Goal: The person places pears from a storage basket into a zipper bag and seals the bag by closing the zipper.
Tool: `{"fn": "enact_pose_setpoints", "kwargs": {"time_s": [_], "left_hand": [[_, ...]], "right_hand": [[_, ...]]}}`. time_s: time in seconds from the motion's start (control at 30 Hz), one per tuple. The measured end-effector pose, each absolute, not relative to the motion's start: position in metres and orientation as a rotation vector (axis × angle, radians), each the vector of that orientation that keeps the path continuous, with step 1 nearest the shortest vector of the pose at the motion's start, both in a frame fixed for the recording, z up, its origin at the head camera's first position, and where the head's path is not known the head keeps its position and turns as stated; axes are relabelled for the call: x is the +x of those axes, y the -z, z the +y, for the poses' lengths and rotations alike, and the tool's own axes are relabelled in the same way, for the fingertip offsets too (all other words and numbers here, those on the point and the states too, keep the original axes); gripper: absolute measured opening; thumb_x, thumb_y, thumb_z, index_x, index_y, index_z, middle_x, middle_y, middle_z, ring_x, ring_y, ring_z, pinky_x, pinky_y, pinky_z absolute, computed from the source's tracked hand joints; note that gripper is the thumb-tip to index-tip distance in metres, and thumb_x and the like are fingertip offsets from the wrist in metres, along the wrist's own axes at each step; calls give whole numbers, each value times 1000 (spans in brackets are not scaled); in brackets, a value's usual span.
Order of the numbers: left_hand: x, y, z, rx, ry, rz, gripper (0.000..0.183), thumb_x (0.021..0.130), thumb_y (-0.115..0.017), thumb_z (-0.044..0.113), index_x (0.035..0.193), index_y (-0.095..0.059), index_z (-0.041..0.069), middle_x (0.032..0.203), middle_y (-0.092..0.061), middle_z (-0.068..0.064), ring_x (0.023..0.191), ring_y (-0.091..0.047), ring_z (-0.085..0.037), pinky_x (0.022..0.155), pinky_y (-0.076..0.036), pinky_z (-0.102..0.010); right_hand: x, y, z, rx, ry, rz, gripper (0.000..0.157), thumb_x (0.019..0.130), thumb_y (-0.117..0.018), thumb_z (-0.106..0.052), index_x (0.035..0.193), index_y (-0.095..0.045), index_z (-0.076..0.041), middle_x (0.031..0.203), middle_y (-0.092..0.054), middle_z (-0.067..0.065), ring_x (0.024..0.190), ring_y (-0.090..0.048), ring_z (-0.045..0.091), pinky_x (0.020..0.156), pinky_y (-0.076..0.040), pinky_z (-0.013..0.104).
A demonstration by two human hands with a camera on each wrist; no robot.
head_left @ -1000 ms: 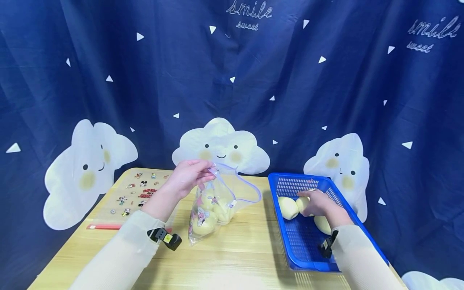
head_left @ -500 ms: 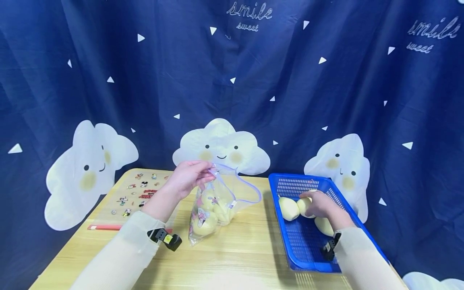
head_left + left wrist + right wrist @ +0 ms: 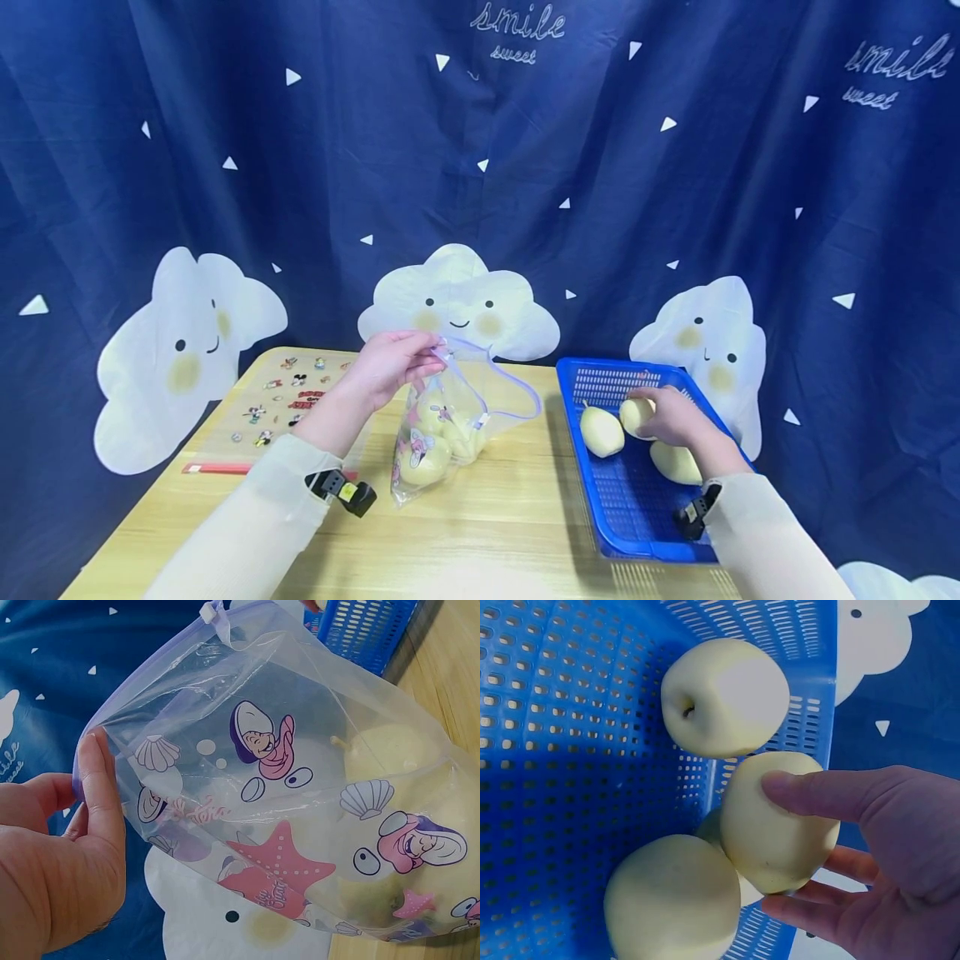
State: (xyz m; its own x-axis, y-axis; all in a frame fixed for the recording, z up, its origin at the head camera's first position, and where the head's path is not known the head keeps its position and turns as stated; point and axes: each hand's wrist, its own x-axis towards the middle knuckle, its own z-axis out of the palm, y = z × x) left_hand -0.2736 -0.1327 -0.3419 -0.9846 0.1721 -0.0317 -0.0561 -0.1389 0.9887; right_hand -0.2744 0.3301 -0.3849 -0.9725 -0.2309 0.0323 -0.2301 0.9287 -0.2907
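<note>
Wooden table (image 3: 450,533) under blue basket (image 3: 633,548), navy curtain (image 3: 420,125) behind

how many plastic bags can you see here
2. The full bag, pinched by the left hand, holds pears. The flat bag lies on the table further left, partly hidden by the left arm. I see no others.

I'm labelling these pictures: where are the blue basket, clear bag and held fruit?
Blue basket (image 3: 628,500): head view, bare floor.
Clear bag (image 3: 281,859): left wrist view, starfish print.
Held fruit (image 3: 776,836): right wrist view, visible side.
</note>
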Motion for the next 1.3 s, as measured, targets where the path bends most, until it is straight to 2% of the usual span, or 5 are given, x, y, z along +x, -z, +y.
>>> {"fn": "enact_pose_setpoints", "kwargs": {"time_s": [0.23,0.53,0.8,1.07,1.3], "left_hand": [[-273,341,-132,134,-2257,1960,37,111,-62,12,136,-65,-16,86,-74,0,78,-76,-7,80,-64,-17],[-274,340,-131,132,-2256,1955,37,112,-62,11,135,-65,-16,86,-74,-1,78,-75,-7,80,-64,-17],[-274,339,-129,133,-2264,1946,38,112,-61,10,137,-63,-18,85,-74,0,77,-75,-6,79,-64,-18],[-273,339,-130,126,-2262,1949,38,112,-62,10,137,-64,-17,84,-74,0,78,-75,-7,80,-65,-18],[-274,340,-129,104,-2270,1940,33,111,-63,11,133,-68,-13,85,-75,-1,77,-77,-8,79,-65,-19]], "right_hand": [[-272,379,329,-300,507,3141,63,86,-85,-10,144,-65,3,136,-66,36,121,-58,51,88,-53,53],[-272,366,310,-257,649,3222,67,99,-80,-24,157,-55,-2,152,-56,39,141,-48,61,108,-47,74],[-267,338,260,-264,798,3252,66,102,-79,-30,162,-54,-15,155,-55,32,137,-56,51,99,-55,63],[-246,316,210,-486,944,3239,66,102,-81,-31,161,-56,-20,159,-54,25,142,-56,46,106,-57,63],[-234,311,177,-634,1038,3202,68,99,-84,-37,160,-58,-22,143,-66,19,119,-64,34,94,-60,50]]}}
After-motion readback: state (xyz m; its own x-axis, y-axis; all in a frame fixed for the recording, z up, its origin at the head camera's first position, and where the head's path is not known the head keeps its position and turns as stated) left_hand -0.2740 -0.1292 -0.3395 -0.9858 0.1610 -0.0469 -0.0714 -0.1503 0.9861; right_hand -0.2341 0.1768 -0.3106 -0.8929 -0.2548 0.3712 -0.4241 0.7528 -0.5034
